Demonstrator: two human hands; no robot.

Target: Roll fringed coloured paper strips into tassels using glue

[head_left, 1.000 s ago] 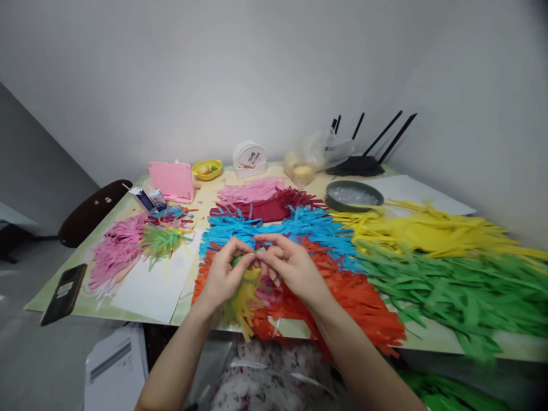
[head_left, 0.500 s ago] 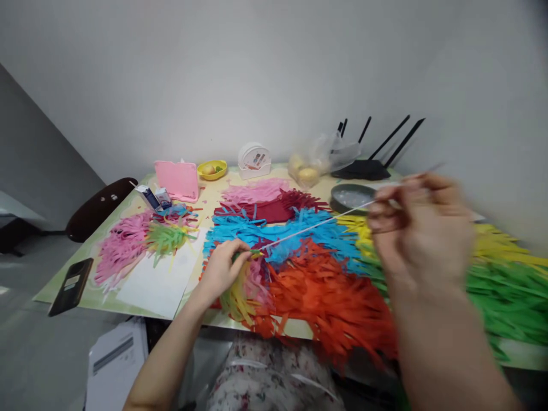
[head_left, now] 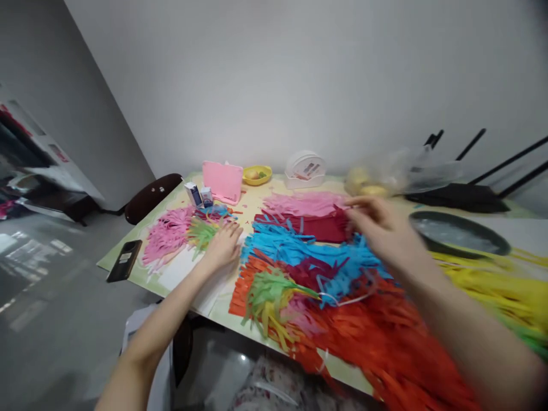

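My left hand (head_left: 223, 244) lies low over the white paper (head_left: 184, 275), fingers stretched out beside a green fringed tassel (head_left: 200, 233). Over the right end of the dark red fringed paper (head_left: 322, 226) is my right hand (head_left: 379, 224), its fingers bent and thumb apart, with nothing visible between them. A green, yellow and pink tassel (head_left: 274, 294) with a white string (head_left: 353, 299) rests on the orange fringed paper (head_left: 363, 337). Blue fringed paper (head_left: 278, 242) spreads behind it, and pink fringed paper (head_left: 299, 202) lies farther back.
Pink fringe (head_left: 169, 234), a phone (head_left: 124, 261) at the left edge, small cartons (head_left: 194, 194) and a pink tablet case (head_left: 222, 181) are on the left. Behind stand a yellow bowl (head_left: 257, 176) and white holder (head_left: 305, 171). A dark round tray (head_left: 460, 234), yellow fringe (head_left: 492, 285) and black router (head_left: 462, 198) are on the right.
The view has turned left. Both hands have let go of the tassel and its taut string, which now lie on the orange paper. My left hand moved left; my right hand moved toward the dark red paper.
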